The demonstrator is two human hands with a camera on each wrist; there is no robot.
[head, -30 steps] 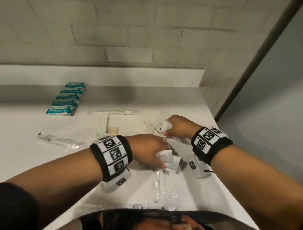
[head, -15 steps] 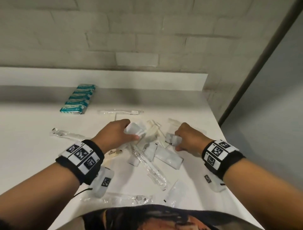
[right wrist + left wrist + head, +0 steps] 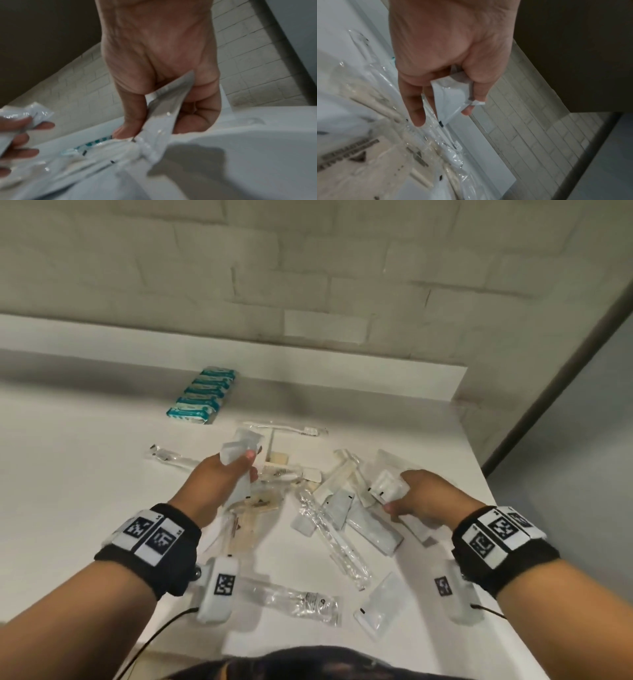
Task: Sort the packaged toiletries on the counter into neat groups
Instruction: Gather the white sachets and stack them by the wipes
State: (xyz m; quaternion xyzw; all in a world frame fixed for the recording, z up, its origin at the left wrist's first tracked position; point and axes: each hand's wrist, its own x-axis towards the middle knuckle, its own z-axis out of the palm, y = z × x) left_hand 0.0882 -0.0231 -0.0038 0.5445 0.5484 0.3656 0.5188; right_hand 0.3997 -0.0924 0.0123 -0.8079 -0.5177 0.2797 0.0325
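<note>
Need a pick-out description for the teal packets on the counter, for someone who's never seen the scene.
Start at the white counter and follow it to the raised ledge under the brick wall. At the back left, apart from the central clutter, sits a tidy row of teal-and-white packets. They are the only coloured items; everything else is clear or white wrapping.

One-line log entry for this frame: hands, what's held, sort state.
left hand: holds white sachets | right hand: holds white sachet | teal packs: neat row near wall | counter: mixed pile unsorted

Loose packets [image 3: 342, 508] clutter mid-counter; counter [image 3: 68, 474] left seems bare.
</note>
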